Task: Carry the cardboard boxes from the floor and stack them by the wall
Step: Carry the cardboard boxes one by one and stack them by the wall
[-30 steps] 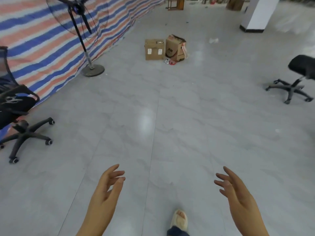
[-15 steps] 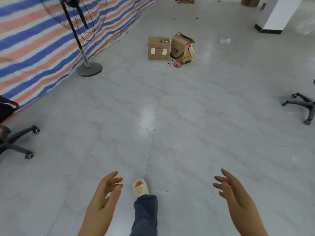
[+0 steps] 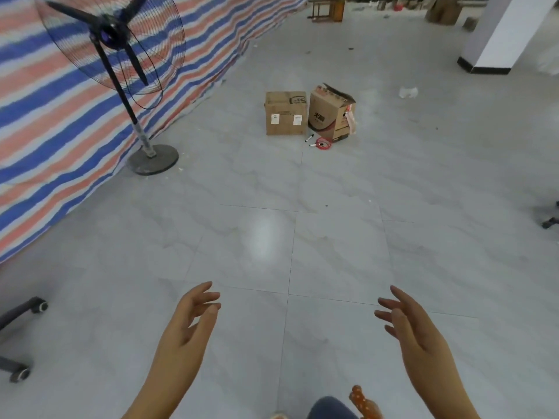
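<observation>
Two brown cardboard boxes stand side by side on the grey tiled floor ahead. The left box [image 3: 285, 116] is closed and square, with white labels on its front. The right box [image 3: 330, 113] leans, its top flaps torn open. My left hand [image 3: 189, 323] and my right hand [image 3: 408, 325] are held out low in front of me, palms facing each other, fingers relaxed and empty. Both hands are well short of the boxes.
A standing fan [image 3: 121, 55] on a round base [image 3: 152, 159] is at the left, against a striped tarp wall [image 3: 45, 122]. Markers and a red loop [image 3: 322, 143] lie before the boxes. Chair wheels [image 3: 21, 337] sit at lower left; a white pillar [image 3: 502, 34] is at far right.
The view has moved forward: the boxes and fan are closer and larger. The chairs have slid toward the frame edges. My hands keep the same open pose.
</observation>
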